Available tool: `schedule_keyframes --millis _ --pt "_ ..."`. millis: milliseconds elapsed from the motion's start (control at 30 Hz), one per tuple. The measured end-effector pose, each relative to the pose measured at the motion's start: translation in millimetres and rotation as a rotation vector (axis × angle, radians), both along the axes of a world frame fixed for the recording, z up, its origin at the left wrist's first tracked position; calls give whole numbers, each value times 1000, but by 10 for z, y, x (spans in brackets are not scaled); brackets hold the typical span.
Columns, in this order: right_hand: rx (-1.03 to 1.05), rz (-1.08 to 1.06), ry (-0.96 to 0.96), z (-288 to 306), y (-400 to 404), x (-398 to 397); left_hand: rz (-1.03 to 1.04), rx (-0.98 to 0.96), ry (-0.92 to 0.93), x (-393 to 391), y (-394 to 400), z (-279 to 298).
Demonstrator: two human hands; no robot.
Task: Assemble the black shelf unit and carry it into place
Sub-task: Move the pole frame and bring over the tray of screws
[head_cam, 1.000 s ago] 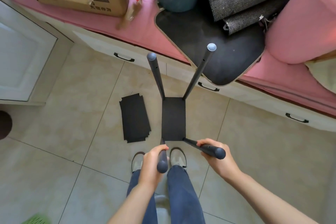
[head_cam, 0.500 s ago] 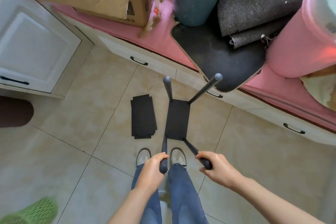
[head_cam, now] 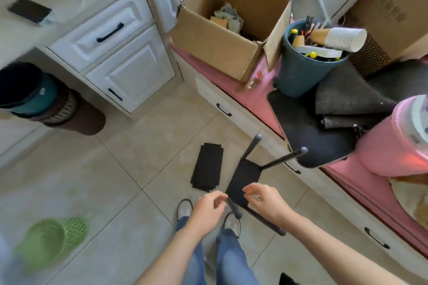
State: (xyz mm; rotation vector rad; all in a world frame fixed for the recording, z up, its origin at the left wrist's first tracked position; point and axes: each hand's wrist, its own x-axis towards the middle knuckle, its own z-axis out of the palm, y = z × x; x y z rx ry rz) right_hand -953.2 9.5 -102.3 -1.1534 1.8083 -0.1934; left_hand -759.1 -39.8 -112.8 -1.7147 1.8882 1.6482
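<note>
Your left hand and right hand: loose, gripping nothing | done: four poles on shelf unit | left: spare panel, carrying

Left hand and right hand hover, fingers loosely curled

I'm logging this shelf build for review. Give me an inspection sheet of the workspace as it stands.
Surface: beige tiled floor.
Job's things: shelf frame with four black poles; loose black shelf panel flat on the floor, left of the frame.
Clutter: open cardboard box, full blue bin on the pink bench; green basket on the floor.
Grippers: left hand and right hand above the near poles, fingers relaxed, holding nothing.
Cables: nothing seen.
Surroundings: white cabinet.
</note>
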Motion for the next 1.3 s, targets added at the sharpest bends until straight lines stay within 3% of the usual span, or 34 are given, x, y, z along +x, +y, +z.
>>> schedule_keyframes --millis 367,800,1133,1300 --pt "-18 285 -28 442 -788 1532 564 -47 110 1747 -145 584" --pt "-123 517 -122 1193 -2202 4404 1060 -275 92 4646 -706 1109" --pt "-146 621 -211 1595 -2911 5837 1357 -378 169 5762 -1116 1439" --pt "-144 577 -270 1668 -3443 6385 1441 -417 200 6164 -1567 1572"
